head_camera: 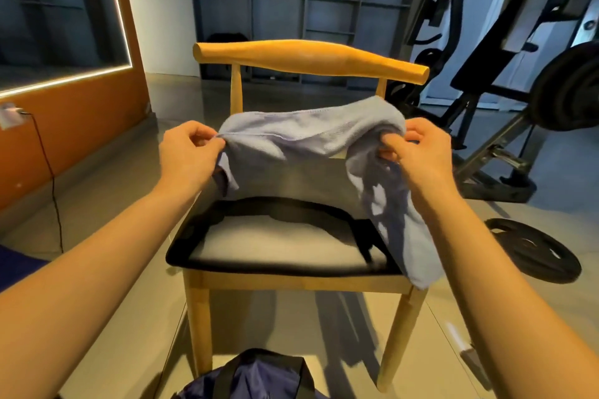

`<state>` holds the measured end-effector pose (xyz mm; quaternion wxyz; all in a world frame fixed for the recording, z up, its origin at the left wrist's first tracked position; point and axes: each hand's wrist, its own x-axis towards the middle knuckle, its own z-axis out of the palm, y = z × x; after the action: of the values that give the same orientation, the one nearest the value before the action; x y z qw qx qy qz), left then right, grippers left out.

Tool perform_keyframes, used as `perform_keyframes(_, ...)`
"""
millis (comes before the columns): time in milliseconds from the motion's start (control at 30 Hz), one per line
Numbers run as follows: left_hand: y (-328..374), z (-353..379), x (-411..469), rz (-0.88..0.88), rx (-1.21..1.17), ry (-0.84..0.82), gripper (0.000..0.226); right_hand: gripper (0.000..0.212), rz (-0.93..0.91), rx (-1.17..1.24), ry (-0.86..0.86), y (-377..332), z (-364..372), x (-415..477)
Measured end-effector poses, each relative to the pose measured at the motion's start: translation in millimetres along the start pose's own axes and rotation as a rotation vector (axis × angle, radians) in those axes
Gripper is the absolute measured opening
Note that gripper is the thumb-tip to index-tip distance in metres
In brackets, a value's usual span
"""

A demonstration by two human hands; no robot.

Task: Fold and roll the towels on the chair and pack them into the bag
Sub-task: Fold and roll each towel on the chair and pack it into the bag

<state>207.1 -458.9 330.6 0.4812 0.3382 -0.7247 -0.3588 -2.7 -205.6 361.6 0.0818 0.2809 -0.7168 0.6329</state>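
We hold the towel up over the chair, our left hand and right hand each pinching an upper edge, probably to spread it for folding, with the bag waiting below.

Pale blue towel held stretched above chair; right end drooping; dark bag on floor below.

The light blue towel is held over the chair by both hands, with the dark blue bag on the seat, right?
No: the head view shows the dark blue bag on the floor before the wooden chair, not on its black seat. Left hand and right hand hold the light blue towel.
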Motion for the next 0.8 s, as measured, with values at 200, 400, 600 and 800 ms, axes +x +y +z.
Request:
perform_keyframes(200, -1.1, -3.2, -10.5, -0.17, 0.216, -0.52, 0.005, 0.014, -0.041, -0.644, -1.098, 5.9, 0.7, -41.0)
perform_keyframes(400, -1.0, -4.1, -3.4, -0.166, 0.297, -0.513, 0.013, 0.015, 0.08, -0.625, -0.63, 20.3, -24.5, -23.6)
perform_keyframes(600, -6.6, -3.5, -6.6, -0.239, 0.43, -0.752, 0.01, 0.024, -0.032, -0.675, -0.557, 65.5, -13.4, -21.4)
perform_keyframes(800, -17.9, 8.9, -15.1, -0.099, 0.401, -0.573, 0.024, 0.027, -0.115, -0.629, -0.698, 71.9, 9.5, -22.4)
